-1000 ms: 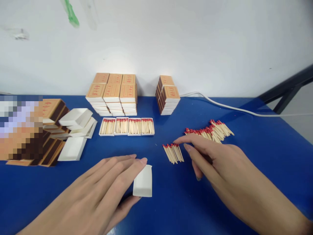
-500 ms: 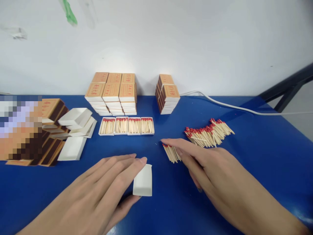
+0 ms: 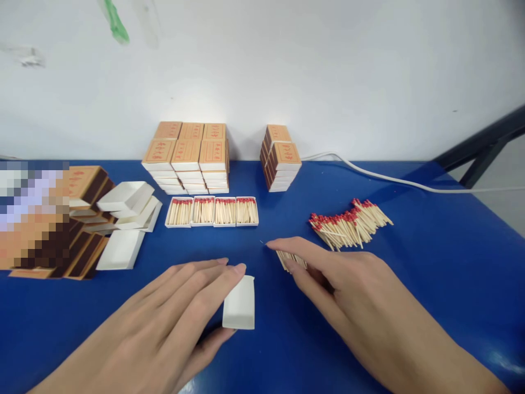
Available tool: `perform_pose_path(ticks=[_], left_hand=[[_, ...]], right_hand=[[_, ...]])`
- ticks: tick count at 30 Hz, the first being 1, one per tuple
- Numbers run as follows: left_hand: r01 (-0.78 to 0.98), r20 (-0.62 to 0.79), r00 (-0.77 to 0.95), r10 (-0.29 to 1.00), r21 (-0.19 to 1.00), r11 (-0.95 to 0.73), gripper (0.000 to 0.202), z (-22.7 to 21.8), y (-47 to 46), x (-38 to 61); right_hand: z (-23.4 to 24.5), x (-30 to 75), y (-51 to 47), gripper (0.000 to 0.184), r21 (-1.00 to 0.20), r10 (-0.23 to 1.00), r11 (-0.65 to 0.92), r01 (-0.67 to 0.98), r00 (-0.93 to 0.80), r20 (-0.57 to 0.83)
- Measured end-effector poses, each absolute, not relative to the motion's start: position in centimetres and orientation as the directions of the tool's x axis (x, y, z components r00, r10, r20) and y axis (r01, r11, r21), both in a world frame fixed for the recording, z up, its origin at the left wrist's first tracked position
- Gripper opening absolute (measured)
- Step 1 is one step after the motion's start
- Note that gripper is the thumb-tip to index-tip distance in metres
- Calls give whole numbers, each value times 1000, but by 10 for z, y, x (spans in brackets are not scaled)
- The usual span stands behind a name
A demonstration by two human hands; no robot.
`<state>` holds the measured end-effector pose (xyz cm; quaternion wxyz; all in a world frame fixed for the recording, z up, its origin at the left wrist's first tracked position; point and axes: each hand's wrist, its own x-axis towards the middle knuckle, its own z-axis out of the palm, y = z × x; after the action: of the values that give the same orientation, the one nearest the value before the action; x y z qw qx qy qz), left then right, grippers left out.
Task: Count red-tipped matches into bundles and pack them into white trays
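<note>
My left hand (image 3: pixel 176 317) grips a small white matchbox tray (image 3: pixel 240 303) at its left side, fingers at the far end and thumb at the near end. The tray looks empty and lies in front of me. My right hand (image 3: pixel 340 295) is closed around a small bunch of matches (image 3: pixel 292 259), index finger across their head ends and thumb on the sticks. The red heads are hidden under that finger. Just beyond my right hand lies a larger loose pile of matches (image 3: pixel 348 225).
Four-sided white trays filled with matches (image 3: pixel 225 212) stand in a row beyond my left hand. Behind them are stacked matchboxes (image 3: pixel 186 156) and a smaller stack (image 3: pixel 281 158). Empty white trays (image 3: pixel 127 219) and matchbox sleeves (image 3: pixel 88 251) lie left. A white cable (image 3: pixel 381 181) runs along the right.
My right thumb has moved up and left onto the small bunch, and the index finger has come down over the match heads. The left hand and its tray have stayed put.
</note>
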<state>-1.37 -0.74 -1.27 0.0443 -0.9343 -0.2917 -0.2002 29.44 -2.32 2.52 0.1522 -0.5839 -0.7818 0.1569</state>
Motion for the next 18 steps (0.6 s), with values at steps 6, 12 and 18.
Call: perform_pose_path(ticks=[6,12,18], left_hand=[[570,398,741,541,53,-820,49,-13,-8,-14],[569,419,733,535,53,-821,46,-12,-8,-14],[573,407,736,540,49,-818,47,-11,-8,-12]], right_hand=[[15,288,-25,28,-369,954,297,881,-287,84],[14,292,-23,21,-369,955,295,881,-262,139],[19,292,-20,22,-375,962,259,890,-203,182]])
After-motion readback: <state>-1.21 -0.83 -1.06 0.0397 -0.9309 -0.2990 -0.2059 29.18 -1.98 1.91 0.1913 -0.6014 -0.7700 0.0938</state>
